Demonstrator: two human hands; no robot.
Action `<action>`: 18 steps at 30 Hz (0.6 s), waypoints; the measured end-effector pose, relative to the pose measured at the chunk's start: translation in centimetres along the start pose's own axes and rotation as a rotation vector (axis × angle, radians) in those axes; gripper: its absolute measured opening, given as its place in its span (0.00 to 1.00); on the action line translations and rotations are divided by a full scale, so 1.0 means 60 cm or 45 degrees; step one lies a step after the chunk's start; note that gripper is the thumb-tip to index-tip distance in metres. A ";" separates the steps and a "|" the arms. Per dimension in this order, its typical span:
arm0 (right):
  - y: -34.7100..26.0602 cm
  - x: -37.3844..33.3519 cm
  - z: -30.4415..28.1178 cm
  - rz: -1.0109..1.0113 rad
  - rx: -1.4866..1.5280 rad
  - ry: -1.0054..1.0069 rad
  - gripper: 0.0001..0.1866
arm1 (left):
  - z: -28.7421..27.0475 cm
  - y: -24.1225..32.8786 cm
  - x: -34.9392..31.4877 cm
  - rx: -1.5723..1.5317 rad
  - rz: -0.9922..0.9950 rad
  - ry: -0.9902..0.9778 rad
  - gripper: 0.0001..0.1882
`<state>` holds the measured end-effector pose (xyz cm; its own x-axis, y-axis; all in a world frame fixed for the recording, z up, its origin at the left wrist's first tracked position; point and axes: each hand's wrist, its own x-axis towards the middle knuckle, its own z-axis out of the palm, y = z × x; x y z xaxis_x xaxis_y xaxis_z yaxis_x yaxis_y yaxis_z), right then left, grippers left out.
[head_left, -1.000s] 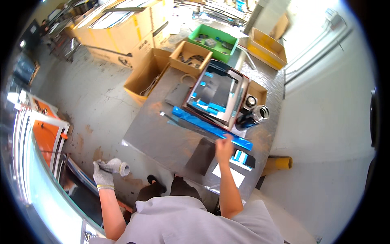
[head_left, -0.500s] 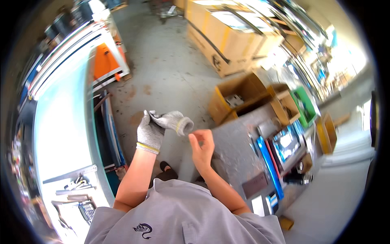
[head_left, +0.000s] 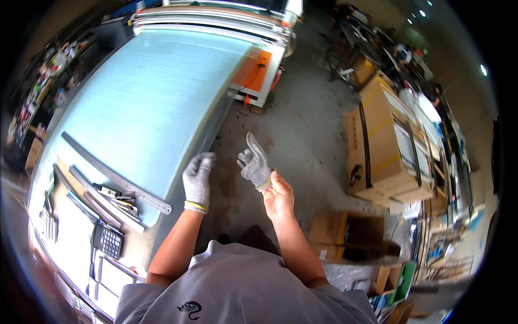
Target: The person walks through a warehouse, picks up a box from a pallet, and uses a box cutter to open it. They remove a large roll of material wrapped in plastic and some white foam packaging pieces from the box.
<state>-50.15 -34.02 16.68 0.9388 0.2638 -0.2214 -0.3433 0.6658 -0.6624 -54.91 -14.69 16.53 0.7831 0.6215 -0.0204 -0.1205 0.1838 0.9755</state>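
Note:
My left hand (head_left: 197, 182) wears a grey knitted glove with a yellow cuff edge. Its fingers are bent in together, with nothing seen in them, close to the front edge of the long table. Bare, my right hand (head_left: 279, 195) pinches a second grey glove (head_left: 256, 163) by its yellow-edged cuff. That glove points away from me, one finger stretched out and the others bunched. A gap separates it from my left hand, and both hands are in the air over the floor.
To the left, the pale blue-topped table (head_left: 145, 92) bears a steel ruler (head_left: 121, 178), a calculator (head_left: 108, 241) and metal strips. A machine with an orange panel (head_left: 253, 73) stands at its far end. Cardboard boxes (head_left: 372, 146) and a green bin (head_left: 402, 283) are on the right.
The view has swung left, bringing the table more into sight. My left hand has let go of the second glove, and my right hand, empty before, now grips its cuff.

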 end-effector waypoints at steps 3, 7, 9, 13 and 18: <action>0.043 0.066 0.035 0.288 -0.005 -0.170 0.10 | 0.009 -0.039 0.036 0.141 0.256 -0.013 0.18; 0.089 0.153 0.063 0.462 -0.057 -0.312 0.09 | -0.038 -0.074 0.122 -0.184 -0.082 0.141 0.09; 0.093 0.214 0.075 0.420 -0.058 -0.259 0.09 | -0.051 -0.029 0.160 -0.442 -0.372 0.458 0.09; 0.096 0.345 0.078 0.357 -0.229 -0.298 0.10 | 0.007 -0.039 0.226 0.901 0.324 0.836 0.14; 0.135 0.448 0.079 0.399 -0.418 -0.519 0.19 | 0.159 -0.113 0.300 0.761 0.211 0.330 0.20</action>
<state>-27.81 -18.25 8.76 0.6862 0.7014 -0.1928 -0.5144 0.2806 -0.8103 -34.18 -12.01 11.63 0.6025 0.7817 0.1610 0.1905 -0.3367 0.9222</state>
